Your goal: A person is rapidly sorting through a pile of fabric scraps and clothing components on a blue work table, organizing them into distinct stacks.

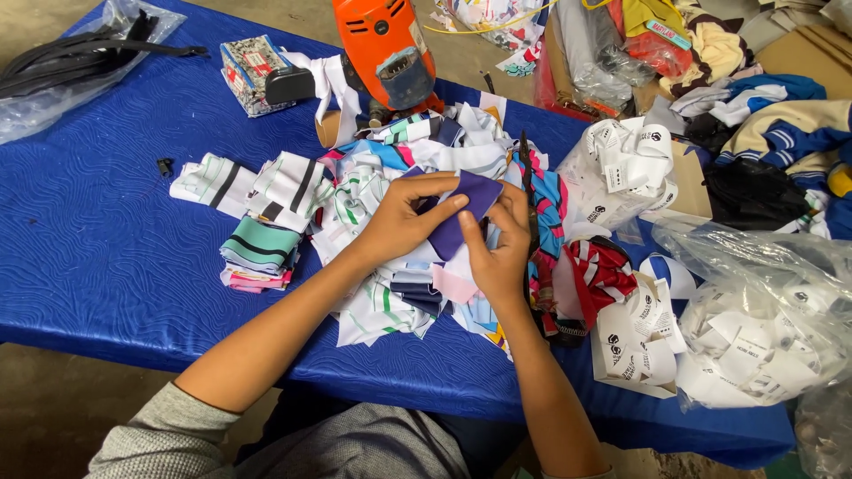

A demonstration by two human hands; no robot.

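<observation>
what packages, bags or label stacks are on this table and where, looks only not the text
Patterned box: far left of the table, small, rectangular, red, white and dark print.
Clear bag: far left corner, holding black straps.
Label stack: right of the hands, white tags with black print.
Label bag: near right, clear plastic full of white tags.
Loose labels: near right edge, white.

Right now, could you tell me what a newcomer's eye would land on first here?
Probably the two hands at the centre: the left hand and right hand both pinch a purple fabric piece above a heap of striped fabric scraps on the blue table. Behind the heap stands an orange machine, and at right lie clear bags of white tags.
</observation>
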